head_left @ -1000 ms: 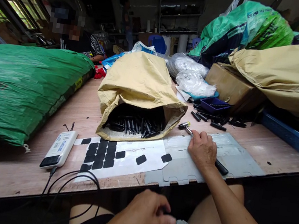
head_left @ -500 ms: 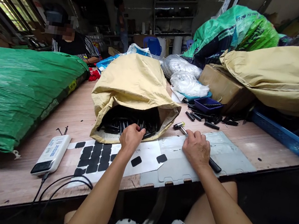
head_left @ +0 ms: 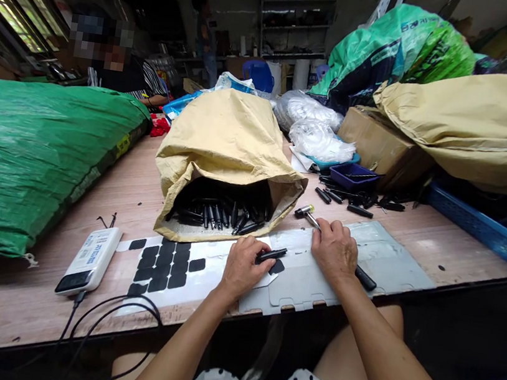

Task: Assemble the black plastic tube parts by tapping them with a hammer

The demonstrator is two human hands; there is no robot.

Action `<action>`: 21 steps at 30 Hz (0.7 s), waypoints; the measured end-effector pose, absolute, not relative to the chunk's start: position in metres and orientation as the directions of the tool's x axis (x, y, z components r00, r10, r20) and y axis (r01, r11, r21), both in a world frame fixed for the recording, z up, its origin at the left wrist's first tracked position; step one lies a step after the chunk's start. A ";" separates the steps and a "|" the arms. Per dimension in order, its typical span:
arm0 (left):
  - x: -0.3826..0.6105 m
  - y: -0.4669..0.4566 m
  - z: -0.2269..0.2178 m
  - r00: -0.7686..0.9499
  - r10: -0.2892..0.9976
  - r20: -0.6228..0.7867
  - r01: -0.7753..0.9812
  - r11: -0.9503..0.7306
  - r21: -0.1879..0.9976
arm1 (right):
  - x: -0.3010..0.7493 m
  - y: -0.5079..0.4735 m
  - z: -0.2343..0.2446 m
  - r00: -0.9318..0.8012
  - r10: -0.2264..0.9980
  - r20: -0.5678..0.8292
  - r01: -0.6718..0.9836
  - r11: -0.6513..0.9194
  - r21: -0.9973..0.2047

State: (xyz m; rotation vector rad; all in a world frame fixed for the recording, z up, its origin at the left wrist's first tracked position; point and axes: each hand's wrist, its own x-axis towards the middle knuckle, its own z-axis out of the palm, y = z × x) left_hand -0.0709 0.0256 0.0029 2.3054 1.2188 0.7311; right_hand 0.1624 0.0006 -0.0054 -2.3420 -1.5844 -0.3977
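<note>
My left hand (head_left: 245, 265) pinches a black handle (head_left: 271, 255) over the grey sheet (head_left: 385, 259) by the open sack (head_left: 231, 149), while my right hand (head_left: 334, 252) grips the small hammer (head_left: 310, 217), head resting ready.

Before you runs a long wooden worktable (head_left: 142, 174). On it lie a green woven sack (head_left: 27, 152), an open tan paper sack of black rods (head_left: 226, 148), a white power bank (head_left: 90, 252), a white sheet of black pads (head_left: 186, 268) and a grey metal plate (head_left: 385, 259).
</note>
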 end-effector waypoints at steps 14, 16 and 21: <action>-0.072 0.027 -0.003 0.449 0.856 0.256 0.579 -0.497 0.647 | 0.152 -0.050 0.020 0.416 0.805 0.422 0.729 -0.017 -0.684; -0.072 0.027 -0.003 0.446 0.857 0.257 0.578 -0.495 0.649 | 0.139 -0.064 0.019 0.334 0.839 0.430 0.713 0.074 -0.697; -0.073 0.027 -0.002 0.452 0.856 0.252 0.562 -0.492 0.664 | 0.118 -0.083 0.010 0.193 0.875 0.443 0.716 0.183 -0.674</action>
